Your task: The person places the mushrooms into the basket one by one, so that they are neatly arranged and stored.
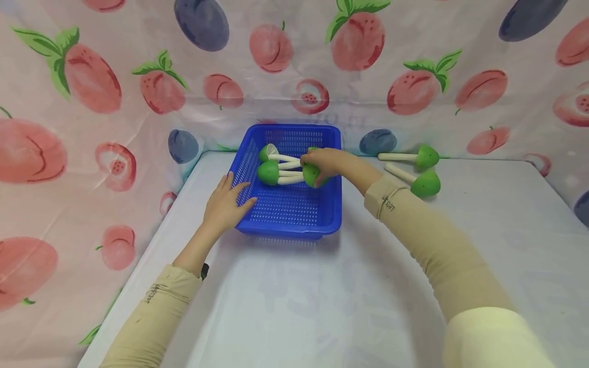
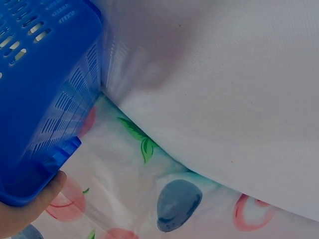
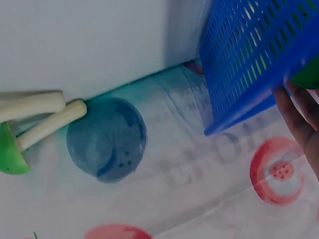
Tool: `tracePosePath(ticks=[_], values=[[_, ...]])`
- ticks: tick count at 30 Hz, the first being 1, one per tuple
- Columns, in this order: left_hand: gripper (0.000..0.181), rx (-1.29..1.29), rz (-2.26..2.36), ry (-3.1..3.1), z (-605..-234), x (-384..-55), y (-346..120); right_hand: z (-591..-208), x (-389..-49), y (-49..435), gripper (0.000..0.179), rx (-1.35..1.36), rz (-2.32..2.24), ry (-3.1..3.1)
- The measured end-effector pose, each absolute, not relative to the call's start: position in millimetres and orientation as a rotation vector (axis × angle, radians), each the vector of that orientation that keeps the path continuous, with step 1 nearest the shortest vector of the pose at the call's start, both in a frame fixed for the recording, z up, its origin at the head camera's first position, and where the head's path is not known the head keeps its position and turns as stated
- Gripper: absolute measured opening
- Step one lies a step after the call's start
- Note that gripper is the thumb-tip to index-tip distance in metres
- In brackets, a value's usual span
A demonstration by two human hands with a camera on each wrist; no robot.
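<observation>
In the head view a blue plastic basket (image 1: pixel 294 228) holds several toy mushrooms with green caps (image 1: pixel 268 173) and pale stems, lying on their sides. My right hand (image 1: pixel 325 161) reaches over the basket's right side and grips a green-capped mushroom (image 1: pixel 311 175) by its cap; the hand partly hides it. At the left rim my left hand (image 1: pixel 225 203) rests with its fingers spread, some of them over the basket's inside. Part of that hand (image 2: pixel 35 211) also shows at the rim in the left wrist view. The right wrist view catches some fingers (image 3: pixel 301 107) beside the basket wall (image 3: pixel 249 59).
Right of the basket, two more green-capped mushrooms (image 1: pixel 425 184) lie on the white table (image 1: pixel 368 286), close to its back edge. A fruit-printed cloth (image 1: pixel 271 97) hangs behind the table and along its left side.
</observation>
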State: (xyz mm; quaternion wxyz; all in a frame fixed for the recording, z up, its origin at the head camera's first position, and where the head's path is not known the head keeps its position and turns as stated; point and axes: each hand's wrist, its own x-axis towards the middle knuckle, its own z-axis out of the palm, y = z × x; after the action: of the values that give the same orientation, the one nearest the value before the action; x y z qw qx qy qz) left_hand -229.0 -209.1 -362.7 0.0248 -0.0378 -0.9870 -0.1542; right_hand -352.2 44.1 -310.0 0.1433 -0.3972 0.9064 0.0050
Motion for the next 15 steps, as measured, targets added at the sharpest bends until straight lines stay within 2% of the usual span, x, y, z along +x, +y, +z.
tracePosePath(ticks=[15], values=[[0.058, -0.113, -0.486, -3.045, -364, -230, -210, -356, -359, 36, 0.054, -1.139, -0.077, 2.719]])
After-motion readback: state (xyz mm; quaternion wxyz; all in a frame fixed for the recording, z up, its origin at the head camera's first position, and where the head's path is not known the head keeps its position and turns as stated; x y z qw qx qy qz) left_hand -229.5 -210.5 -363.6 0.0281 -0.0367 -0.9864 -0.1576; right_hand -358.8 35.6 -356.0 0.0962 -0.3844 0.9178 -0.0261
